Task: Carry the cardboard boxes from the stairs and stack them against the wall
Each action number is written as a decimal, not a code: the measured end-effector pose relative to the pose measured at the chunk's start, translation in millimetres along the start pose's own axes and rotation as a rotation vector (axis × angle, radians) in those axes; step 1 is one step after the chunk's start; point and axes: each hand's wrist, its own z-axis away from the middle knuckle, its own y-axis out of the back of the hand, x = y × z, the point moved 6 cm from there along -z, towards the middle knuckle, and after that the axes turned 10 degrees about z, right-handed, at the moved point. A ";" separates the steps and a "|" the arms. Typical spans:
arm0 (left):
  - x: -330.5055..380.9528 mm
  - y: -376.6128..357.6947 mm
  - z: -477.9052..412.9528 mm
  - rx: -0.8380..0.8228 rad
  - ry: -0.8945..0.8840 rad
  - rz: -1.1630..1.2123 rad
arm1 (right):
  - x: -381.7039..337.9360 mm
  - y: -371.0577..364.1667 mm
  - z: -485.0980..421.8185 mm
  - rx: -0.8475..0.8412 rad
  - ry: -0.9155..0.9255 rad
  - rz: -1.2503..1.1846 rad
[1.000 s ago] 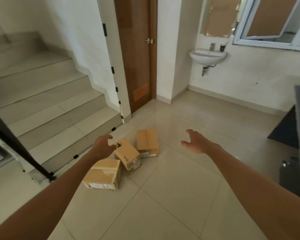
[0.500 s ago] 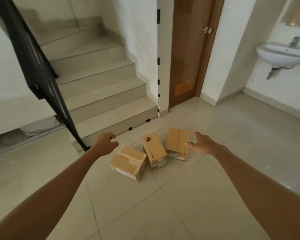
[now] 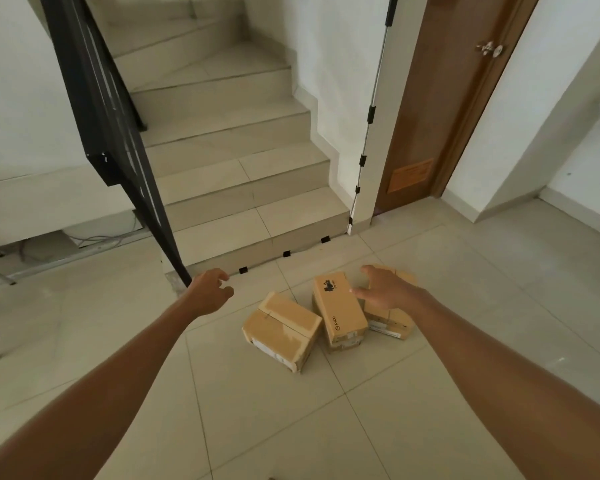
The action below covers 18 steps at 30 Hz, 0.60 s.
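Loosely spread right hand (image 3: 387, 294) over boxes (image 3: 338, 315)

Cardboard boxes (image 3: 338, 310): three. Hands: two, left hand (image 3: 208, 292), right hand (image 3: 385, 291). Wooden door (image 3: 440, 98): one. Black railing (image 3: 111, 133): one.

Three brown cardboard boxes sit close together on the tiled floor (image 3: 395, 410) near the bottom step (image 3: 257, 230): a scuffed, taped left box (image 3: 281, 329) lying askew, a narrow printed middle box (image 3: 338, 310), and a partly hidden right box (image 3: 390, 323) with a white label.
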 end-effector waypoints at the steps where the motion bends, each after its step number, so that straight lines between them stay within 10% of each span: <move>1: -3.2 2.1 -11.0 -0.014 -0.003 -0.003 | -11.0 1.7 -10.7 0.001 0.009 -0.008; 18: -36.8 -44.5 -196.1 -0.220 0.133 -0.007 | -60.0 -53.5 -227.4 -0.249 0.012 -0.017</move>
